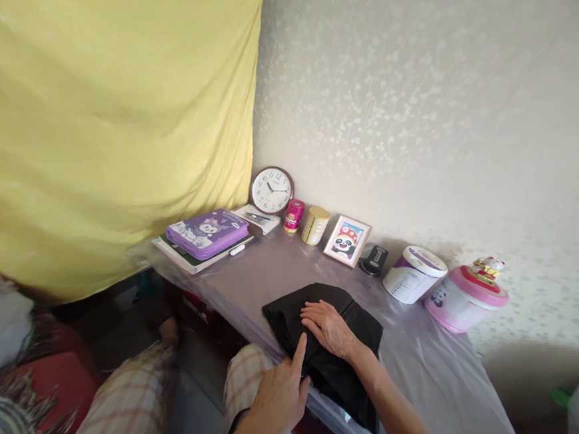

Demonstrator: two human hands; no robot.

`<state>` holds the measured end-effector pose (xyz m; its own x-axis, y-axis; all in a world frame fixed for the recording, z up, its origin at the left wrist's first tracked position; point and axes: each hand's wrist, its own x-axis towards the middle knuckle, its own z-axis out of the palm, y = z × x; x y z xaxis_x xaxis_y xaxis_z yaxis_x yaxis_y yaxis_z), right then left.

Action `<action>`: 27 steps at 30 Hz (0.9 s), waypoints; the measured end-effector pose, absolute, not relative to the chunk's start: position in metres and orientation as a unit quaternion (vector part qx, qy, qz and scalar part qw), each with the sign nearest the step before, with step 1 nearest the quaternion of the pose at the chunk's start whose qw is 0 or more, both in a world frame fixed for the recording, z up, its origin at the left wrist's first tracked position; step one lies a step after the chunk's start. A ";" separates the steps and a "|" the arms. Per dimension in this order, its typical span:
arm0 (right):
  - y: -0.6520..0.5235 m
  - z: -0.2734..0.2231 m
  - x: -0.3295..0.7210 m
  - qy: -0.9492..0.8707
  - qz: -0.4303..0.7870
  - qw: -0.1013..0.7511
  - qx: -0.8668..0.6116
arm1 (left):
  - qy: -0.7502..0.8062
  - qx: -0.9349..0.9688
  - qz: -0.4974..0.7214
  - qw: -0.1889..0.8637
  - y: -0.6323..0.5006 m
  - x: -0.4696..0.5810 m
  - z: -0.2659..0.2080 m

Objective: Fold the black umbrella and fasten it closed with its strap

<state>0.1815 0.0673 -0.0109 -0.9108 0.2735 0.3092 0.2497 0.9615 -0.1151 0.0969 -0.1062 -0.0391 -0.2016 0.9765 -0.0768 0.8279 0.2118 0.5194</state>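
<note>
A piece of black folded fabric (320, 295), its exact kind unclear, lies at the front edge of the table with one end hanging toward me. My right hand (328, 327) rests palm down on top of it, fingers stretched out. At the near left edge of the fabric is my left hand (283, 388), index finger extended and thumb apart from it; its other fingers are curled and partly hidden. A dark band circles the left wrist.
Along the wall stand a round clock (271, 190), a pink can (294, 216), a yellow-lidded tin (315, 226), a framed panda picture (347, 240), a black object (374, 261), a white tub (414, 274) and a pink-lidded tub (464, 300). A purple case (208, 233) lies on books, left.
</note>
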 end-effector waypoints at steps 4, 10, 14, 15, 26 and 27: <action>0.087 -0.017 0.182 -0.960 0.001 0.169 -0.225 | 0.752 0.599 0.186 0.202 -0.106 0.096 -0.037; 0.134 -0.012 0.218 -0.903 -0.035 0.261 -0.339 | 0.751 0.597 0.184 0.213 -0.107 0.094 -0.033; 0.135 -0.004 0.271 -0.868 -0.005 0.357 -0.345 | 0.753 0.596 0.181 0.214 -0.107 0.093 -0.033; 0.131 -0.002 0.284 -0.860 -0.002 0.368 -0.353 | 0.752 0.596 0.181 0.215 -0.107 0.093 -0.033; 0.052 -0.007 0.330 -0.921 0.034 0.250 -0.297 | 0.751 0.600 0.179 0.209 -0.107 0.092 -0.036; 0.047 -0.008 0.329 -0.926 0.030 0.240 -0.289 | 0.750 0.601 0.181 0.210 -0.107 0.091 -0.036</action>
<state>0.3286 0.0475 -0.0083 -0.7173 0.5498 0.4280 0.5208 0.8311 -0.1948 0.0915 -0.1070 -0.0360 -0.1901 0.9769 -0.0977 0.8251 0.2129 0.5233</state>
